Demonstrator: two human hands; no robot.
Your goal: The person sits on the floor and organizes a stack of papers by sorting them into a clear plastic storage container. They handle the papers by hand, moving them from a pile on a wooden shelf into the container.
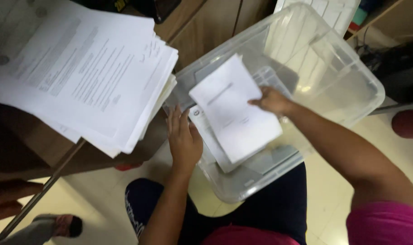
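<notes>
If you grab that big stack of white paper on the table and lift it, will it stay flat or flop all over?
The big stack of white printed sheets would probably sag and fan apart: its edges are already uneven and hang past the brown wooden table. It is thick, so likely heavy. Loose sheets may slide off, since nothing visibly binds them.

Dark wooden table (25, 149), thick fanned stack of printed white papers (93, 77) lying on its corner

Prob. an office or home study: tall stack of printed papers (86, 72) on a wooden surface (29, 149), clear plastic storage bin (342, 77) w/ documents, tiled floor (329, 181).
</notes>
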